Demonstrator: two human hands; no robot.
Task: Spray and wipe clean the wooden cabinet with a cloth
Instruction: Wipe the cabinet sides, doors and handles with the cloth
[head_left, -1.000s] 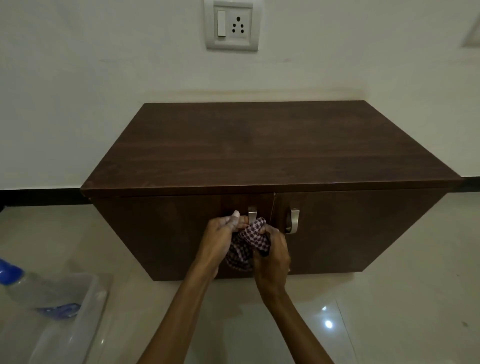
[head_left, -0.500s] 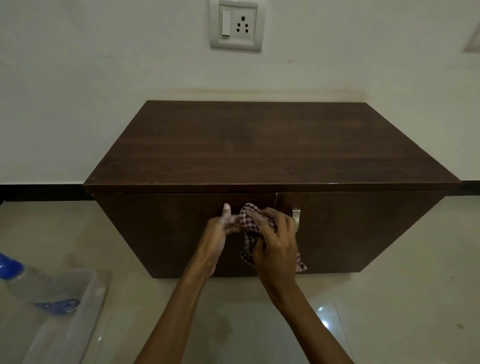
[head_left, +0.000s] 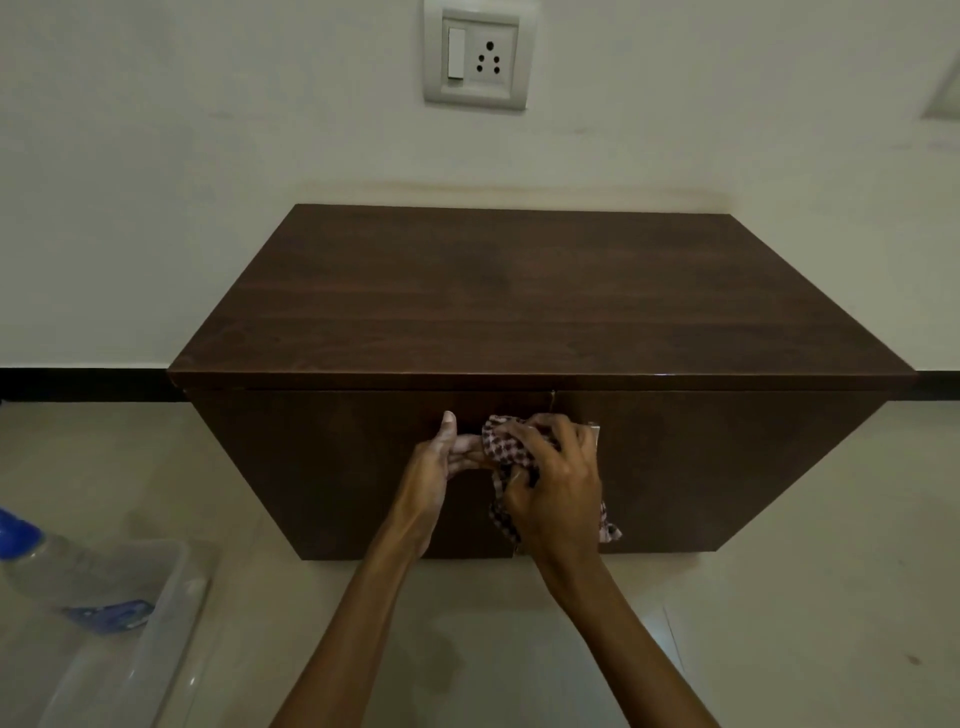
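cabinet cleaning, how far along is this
Done: nothing can be confirmed; the cabinet top shows no visible spray or streaks. In hand: the right hand presses the checked cloth onto the door front at the handles, the left hand beside it. Left: likely the remaining door fronts and sides.

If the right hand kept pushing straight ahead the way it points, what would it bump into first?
Probably the dark brown wooden cabinet, at its front doors. The right hand already presses the red-and-white checked cloth there, so the cloth sits between; actual contact is hidden.
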